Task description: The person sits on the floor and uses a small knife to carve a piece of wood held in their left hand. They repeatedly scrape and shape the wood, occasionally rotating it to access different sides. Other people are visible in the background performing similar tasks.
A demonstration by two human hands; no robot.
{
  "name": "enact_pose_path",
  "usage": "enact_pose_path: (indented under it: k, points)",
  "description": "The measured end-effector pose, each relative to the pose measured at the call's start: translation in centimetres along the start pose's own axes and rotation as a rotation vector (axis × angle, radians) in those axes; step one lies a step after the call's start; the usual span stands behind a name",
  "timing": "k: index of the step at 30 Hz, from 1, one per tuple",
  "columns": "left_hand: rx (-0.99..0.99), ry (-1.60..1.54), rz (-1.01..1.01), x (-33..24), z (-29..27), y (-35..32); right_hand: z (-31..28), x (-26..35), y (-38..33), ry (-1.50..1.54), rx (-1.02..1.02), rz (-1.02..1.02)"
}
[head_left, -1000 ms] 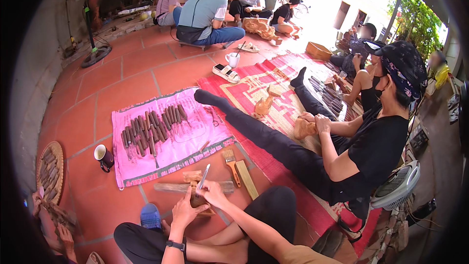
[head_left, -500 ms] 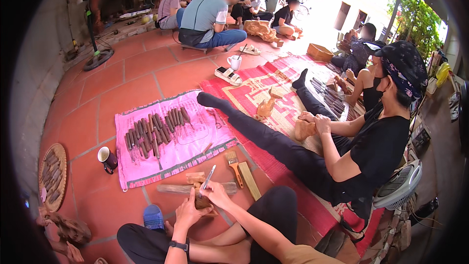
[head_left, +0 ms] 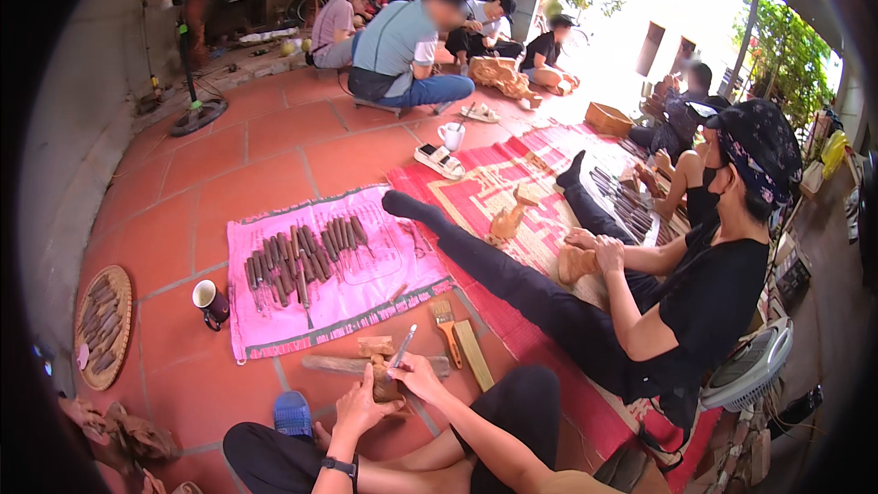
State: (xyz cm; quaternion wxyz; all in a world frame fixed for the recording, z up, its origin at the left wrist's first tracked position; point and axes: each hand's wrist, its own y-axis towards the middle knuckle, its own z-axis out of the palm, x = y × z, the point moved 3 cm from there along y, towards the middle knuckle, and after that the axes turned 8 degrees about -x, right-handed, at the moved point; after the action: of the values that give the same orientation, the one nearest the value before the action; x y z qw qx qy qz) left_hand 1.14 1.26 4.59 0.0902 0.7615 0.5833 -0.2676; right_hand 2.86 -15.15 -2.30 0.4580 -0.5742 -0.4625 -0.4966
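My left hand point(head_left: 364, 408) is closed around a small carved piece of brown wood point(head_left: 388, 388), steadying it above my crossed legs. Between the fingers of my right hand point(head_left: 421, 379) is a slim, pale pen-like tool point(head_left: 403, 345). Its lower end is close to the top of the wood; whether it touches cannot be made out. Just beyond my hands, a long grey-brown wooden bar point(head_left: 331, 364) lies on the floor, with a small wood block point(head_left: 375, 346) by it. A flat brush point(head_left: 445, 329) and a squared wooden stick point(head_left: 474, 356) lie to the right.
Several wooden-handled carving tools point(head_left: 291, 265) lie on a pink cloth point(head_left: 261, 334). Left of it stand a dark mug point(head_left: 210, 305) and a round basket point(head_left: 126, 297) of tools. A blue slipper point(head_left: 292, 413) is near my knee. A co-worker point(head_left: 695, 293) sits right, legs stretched across a red mat point(head_left: 585, 416).
The view has shifted slightly, so the scene appears a little lower and to the right. Both my hands keep their grips, with little visible movement.
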Motion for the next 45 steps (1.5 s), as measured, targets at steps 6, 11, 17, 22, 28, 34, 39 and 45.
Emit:
enact_pose_path:
  k: [6, 11, 17, 22, 28, 34, 39, 45]
  points:
    - [0.030, -0.030, -0.018, 0.2, 0.0, -0.2, -0.2, 1.4, -0.9, 0.000, 0.112, -0.026]
    - [0.023, 0.008, -0.013, -0.1, -0.2, 0.0, -1.2, 0.3, 0.5, 0.127, 0.020, 0.064]
    - [0.020, -0.002, -0.022, 0.2, 0.1, -0.2, -0.3, 0.8, -1.1, 0.133, 0.126, 0.051]
    - [0.026, 0.016, -0.011, -0.5, -0.4, -0.1, -1.3, 0.5, 0.2, 0.234, 0.032, 0.116]
    - [0.026, 0.019, -0.014, -0.4, -0.5, 0.1, -0.8, 0.9, -0.8, 0.115, 0.088, 0.032]
    - [0.006, 0.028, -0.003, 0.0, 0.0, -0.3, -0.8, 0.9, -0.6, 0.131, 0.096, 0.039]
    - [-0.010, 0.022, 0.021, 0.1, 0.3, 0.1, -1.5, 0.1, 0.3, 0.186, 0.052, 0.077]
    - [0.021, 0.054, -0.013, -0.1, -0.1, 0.1, -3.1, 4.2, 0.8, 0.224, -0.037, 0.090]
